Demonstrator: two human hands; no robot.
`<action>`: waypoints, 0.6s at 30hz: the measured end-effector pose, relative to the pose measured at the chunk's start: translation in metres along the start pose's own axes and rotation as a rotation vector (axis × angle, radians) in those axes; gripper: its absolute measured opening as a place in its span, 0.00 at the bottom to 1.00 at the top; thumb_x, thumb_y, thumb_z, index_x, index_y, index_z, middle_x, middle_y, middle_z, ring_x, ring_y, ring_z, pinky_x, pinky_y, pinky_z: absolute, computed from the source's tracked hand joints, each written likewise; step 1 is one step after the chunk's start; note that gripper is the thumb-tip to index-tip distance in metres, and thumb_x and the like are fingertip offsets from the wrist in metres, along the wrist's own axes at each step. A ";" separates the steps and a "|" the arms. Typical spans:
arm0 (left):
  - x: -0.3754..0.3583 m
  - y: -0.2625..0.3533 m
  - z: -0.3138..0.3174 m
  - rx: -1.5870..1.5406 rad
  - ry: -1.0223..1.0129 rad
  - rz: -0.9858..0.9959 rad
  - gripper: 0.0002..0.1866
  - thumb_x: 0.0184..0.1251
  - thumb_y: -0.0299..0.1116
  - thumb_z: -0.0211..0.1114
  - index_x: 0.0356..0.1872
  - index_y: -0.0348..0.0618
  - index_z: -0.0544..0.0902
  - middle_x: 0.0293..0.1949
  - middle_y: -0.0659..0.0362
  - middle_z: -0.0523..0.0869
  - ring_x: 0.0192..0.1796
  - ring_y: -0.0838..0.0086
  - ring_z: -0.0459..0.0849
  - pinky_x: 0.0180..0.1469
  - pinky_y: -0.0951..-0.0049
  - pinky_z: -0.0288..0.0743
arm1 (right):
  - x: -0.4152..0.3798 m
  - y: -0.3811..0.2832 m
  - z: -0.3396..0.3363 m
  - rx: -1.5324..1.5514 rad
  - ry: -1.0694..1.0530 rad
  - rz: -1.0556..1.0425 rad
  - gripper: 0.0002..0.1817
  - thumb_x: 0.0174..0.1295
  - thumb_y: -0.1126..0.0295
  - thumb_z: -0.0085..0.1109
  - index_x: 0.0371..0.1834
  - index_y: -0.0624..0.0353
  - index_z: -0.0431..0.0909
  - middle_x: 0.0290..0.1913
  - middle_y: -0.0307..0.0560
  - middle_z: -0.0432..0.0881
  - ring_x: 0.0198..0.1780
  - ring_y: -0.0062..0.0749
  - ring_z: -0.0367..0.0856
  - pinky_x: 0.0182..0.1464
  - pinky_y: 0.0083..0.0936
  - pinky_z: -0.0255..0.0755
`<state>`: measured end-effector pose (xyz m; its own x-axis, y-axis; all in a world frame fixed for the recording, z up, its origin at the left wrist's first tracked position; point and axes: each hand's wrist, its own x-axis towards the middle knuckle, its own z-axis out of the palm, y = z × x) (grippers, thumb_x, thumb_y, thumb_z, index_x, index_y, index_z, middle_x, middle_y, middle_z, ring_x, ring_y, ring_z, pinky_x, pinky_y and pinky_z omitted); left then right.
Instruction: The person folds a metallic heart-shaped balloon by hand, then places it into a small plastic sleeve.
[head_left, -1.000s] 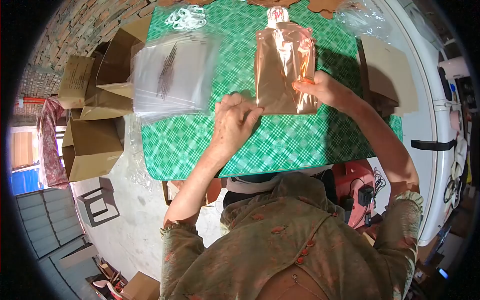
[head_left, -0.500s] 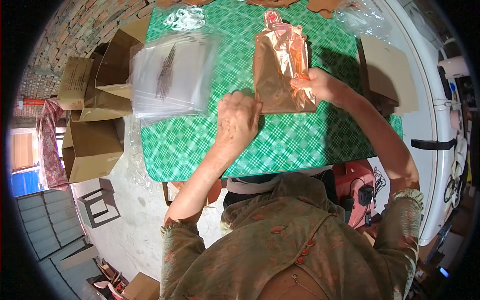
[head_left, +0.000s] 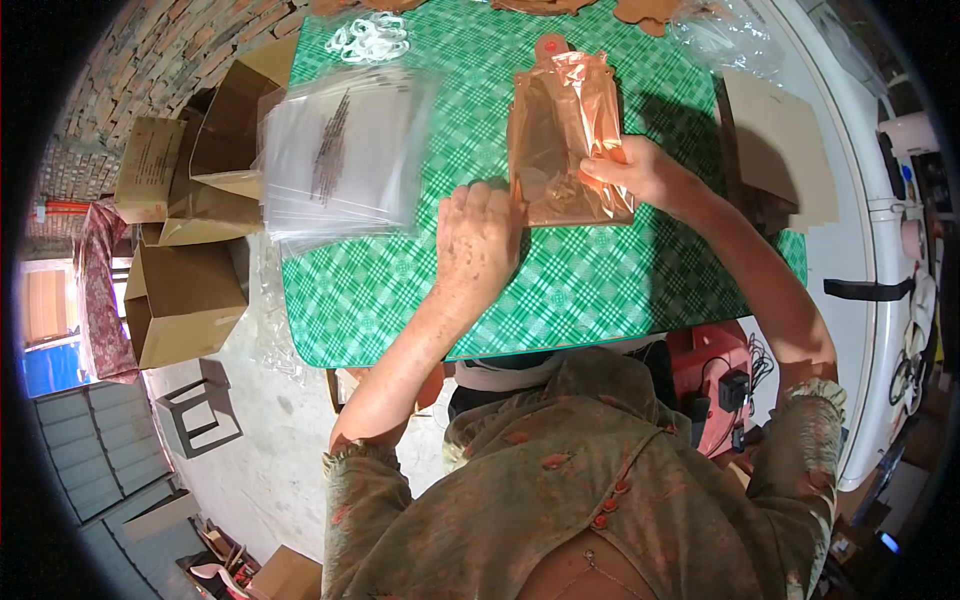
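A shiny copper-coloured foil piece (head_left: pixel 545 140) lies flattened on the green checked table, with a round tab bearing a red spot at its top end. My right hand (head_left: pixel 640 172) pinches its creased right side between thumb and fingers. At its lower left corner rests my left hand (head_left: pixel 475 235), closed, with the fingers curled and the thumb against the edge; the fingertips are hidden. A stack of clear plastic bags (head_left: pixel 345 155) with dark printing is just left of that hand.
White loops (head_left: pixel 370 38) lie at the back of the green checked tablecloth (head_left: pixel 580 290). Brown flat pieces (head_left: pixel 650 12) and crumpled clear plastic (head_left: pixel 725 40) are along the far edge. Cardboard (head_left: pixel 785 150) stands at right; open cartons (head_left: pixel 190 300) are at left.
The foil's upper layer looks smoother and spread wider, and its top tab now stands flatter and clearer. My right hand has shifted slightly right; my left hand has barely moved.
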<state>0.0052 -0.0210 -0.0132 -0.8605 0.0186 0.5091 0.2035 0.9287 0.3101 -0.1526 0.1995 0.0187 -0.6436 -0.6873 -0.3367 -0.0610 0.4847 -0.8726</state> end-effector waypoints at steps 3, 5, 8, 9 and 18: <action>0.001 0.001 -0.001 -0.006 -0.008 -0.016 0.08 0.68 0.29 0.70 0.31 0.39 0.80 0.30 0.52 0.79 0.36 0.55 0.78 0.42 0.55 0.71 | -0.013 0.003 0.008 0.050 0.086 -0.190 0.17 0.72 0.65 0.65 0.54 0.69 0.80 0.41 0.40 0.86 0.42 0.20 0.82 0.44 0.25 0.77; 0.001 0.001 -0.002 -0.017 -0.025 -0.036 0.08 0.68 0.30 0.70 0.31 0.39 0.81 0.30 0.52 0.79 0.37 0.55 0.79 0.43 0.55 0.71 | -0.019 0.011 0.010 0.079 0.146 -0.222 0.19 0.70 0.65 0.67 0.54 0.70 0.79 0.40 0.42 0.86 0.40 0.22 0.83 0.42 0.26 0.77; 0.002 0.000 -0.004 -0.057 -0.040 -0.065 0.08 0.68 0.30 0.71 0.32 0.38 0.83 0.30 0.52 0.80 0.37 0.55 0.79 0.44 0.56 0.72 | -0.031 0.014 0.009 0.103 0.195 -0.090 0.18 0.68 0.67 0.69 0.52 0.69 0.78 0.40 0.44 0.87 0.40 0.23 0.83 0.43 0.26 0.78; 0.002 -0.001 -0.004 -0.077 -0.037 -0.073 0.08 0.68 0.31 0.71 0.32 0.38 0.84 0.30 0.52 0.80 0.37 0.55 0.79 0.45 0.56 0.72 | -0.038 0.006 0.008 0.101 0.206 -0.056 0.18 0.68 0.66 0.69 0.51 0.69 0.78 0.39 0.45 0.87 0.40 0.23 0.84 0.43 0.26 0.78; -0.007 0.004 -0.025 -0.263 -0.184 -0.215 0.10 0.65 0.36 0.74 0.40 0.41 0.87 0.38 0.54 0.82 0.46 0.57 0.78 0.52 0.58 0.67 | -0.070 0.011 0.009 -0.037 0.219 -0.009 0.14 0.65 0.68 0.72 0.44 0.64 0.78 0.34 0.41 0.84 0.35 0.20 0.82 0.38 0.23 0.76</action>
<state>0.0237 -0.0271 0.0048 -0.9611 -0.0778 0.2651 0.1019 0.7922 0.6018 -0.1012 0.2480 0.0289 -0.7928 -0.5601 -0.2405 -0.0932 0.5012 -0.8603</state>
